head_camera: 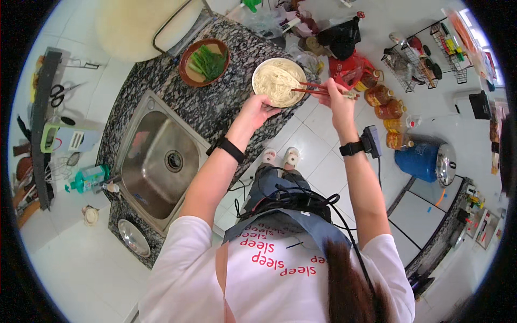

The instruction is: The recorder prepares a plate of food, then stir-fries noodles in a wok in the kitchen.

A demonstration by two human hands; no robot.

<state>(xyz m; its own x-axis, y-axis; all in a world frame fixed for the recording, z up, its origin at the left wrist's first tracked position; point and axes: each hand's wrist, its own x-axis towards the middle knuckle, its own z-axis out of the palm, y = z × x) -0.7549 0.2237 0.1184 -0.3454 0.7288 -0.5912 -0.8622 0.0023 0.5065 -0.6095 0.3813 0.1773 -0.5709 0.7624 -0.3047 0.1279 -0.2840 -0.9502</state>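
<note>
A white bowl (pixel 254 82) full of pale cooked noodles (pixel 274 78) is at the counter's edge. My left hand (pixel 258 111) grips its near side, thumb at the rim and fingers lower down. In my right hand (pixel 335 101) are reddish-brown chopsticks (pixel 307 91), held at their patterned ends. Their tips reach over the bowl's right rim into the noodles. Farther left on the counter, a brown dish (pixel 184 68) holds green leafy vegetables (pixel 208 62). Whether the bowl's base rests on the stone is hidden.
A steel sink (pixel 157 161) is set into the speckled stone counter (pixel 230 107) at left. Beyond the bowl are plastic bags (pixel 343 40). Several oil bottles (pixel 387 109) and a blue barrel (pixel 418 159) line the right side. Black cables (pixel 299 194) hang at my waist.
</note>
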